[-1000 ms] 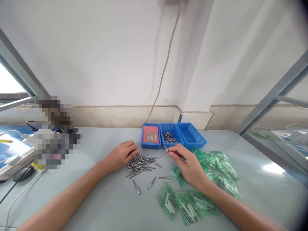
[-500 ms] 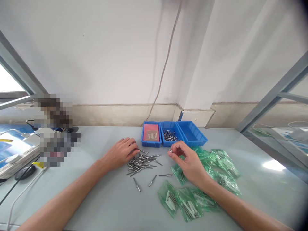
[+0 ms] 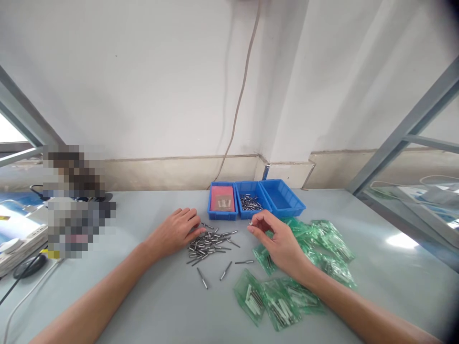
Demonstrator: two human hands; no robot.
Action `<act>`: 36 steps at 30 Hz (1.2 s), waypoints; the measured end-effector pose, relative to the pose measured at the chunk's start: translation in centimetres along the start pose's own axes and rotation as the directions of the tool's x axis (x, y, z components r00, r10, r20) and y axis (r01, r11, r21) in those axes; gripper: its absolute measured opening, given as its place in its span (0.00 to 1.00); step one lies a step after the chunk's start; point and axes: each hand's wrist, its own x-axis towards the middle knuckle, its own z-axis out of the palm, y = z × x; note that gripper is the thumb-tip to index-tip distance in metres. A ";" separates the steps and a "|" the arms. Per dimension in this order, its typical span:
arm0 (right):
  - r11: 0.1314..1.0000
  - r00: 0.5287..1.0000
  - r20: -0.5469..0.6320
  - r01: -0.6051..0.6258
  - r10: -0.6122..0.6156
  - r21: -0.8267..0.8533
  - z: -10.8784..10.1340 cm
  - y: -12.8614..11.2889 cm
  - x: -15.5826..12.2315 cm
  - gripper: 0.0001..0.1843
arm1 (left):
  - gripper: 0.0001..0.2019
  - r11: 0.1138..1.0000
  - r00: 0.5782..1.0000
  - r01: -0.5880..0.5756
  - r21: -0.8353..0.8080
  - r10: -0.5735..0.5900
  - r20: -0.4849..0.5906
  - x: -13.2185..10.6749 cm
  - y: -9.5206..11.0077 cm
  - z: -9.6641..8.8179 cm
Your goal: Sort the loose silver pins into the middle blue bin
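Observation:
My right hand (image 3: 278,241) pinches a small metal pin (image 3: 250,222) between thumb and forefinger. Only its shiny end shows; the rest is hidden by the fingers. To the left, my left hand (image 3: 177,233) rests on the table with its fingers apart, its thumb at the edge of a heap of stepped metal pins (image 3: 208,245). No pin is visible in its grasp. Three loose pins lie in front of the heap, one of them a slanted pin (image 3: 225,271). Beneath and beside my right hand are green plastic bags (image 3: 281,306) with metal pins and white pieces inside.
Behind the heap stand a blue bin (image 3: 222,216) with a pink sheet and a small clear bag, a middle blue bin (image 3: 253,215) of metal pins, and a right blue bin (image 3: 283,198). A power strip (image 3: 27,243), a mouse (image 3: 30,266) and cables lie left. Metal frames flank the table.
The view has shifted slightly, so the table's contents appear a little further left. My right hand keeps its pinch, and my left hand stays beside the heap with little change.

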 end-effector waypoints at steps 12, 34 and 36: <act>1.000 0.999 0.029 -0.029 0.029 -0.004 0.1 0.1 -0.1 0.12 | 0.20 0.997 1.000 0.026 -0.068 -0.026 0.001 -0.1 0.8 -0.1; 0.894 0.967 0.004 -0.239 0.256 0.379 -0.7 -0.8 0.7 0.25 | 0.18 0.997 0.998 0.067 -0.044 -0.066 0.018 -0.2 1.5 -0.7; 0.836 0.951 0.027 -0.285 0.310 0.469 -0.8 -0.9 0.8 0.27 | 0.18 0.995 0.997 0.077 -0.063 -0.076 0.022 -0.2 1.5 -0.7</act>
